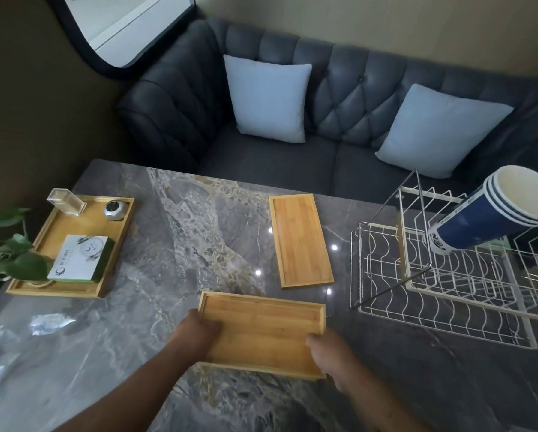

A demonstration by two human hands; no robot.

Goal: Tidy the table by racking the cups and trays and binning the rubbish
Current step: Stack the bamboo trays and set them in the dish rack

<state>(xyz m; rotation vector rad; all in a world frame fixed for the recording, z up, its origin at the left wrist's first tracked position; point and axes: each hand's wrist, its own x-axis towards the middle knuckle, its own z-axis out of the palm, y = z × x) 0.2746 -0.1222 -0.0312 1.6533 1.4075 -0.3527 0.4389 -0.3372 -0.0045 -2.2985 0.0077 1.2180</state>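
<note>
A shallow bamboo tray [267, 328] is at the near middle of the marble table, gripped at both ends. My left hand [196, 335] holds its left end with the thumb inside the rim. My right hand [330, 357] holds its near right corner. A second bamboo tray [300, 240] lies flat further back, free of both hands. To the right stands a white wire rack [448, 288], and a stack of blue paper cups [492, 213] rests tilted on its upper part, mouths pointing up and right.
At the left a larger bamboo tray [43, 244] carries a white and green box [80, 258], a small silver object [115, 209] and a clear block [66, 201]. A leafy plant [2, 254] overhangs the left edge. Crumpled clear plastic [47, 322] lies near left. A dark sofa [292, 163] stands behind.
</note>
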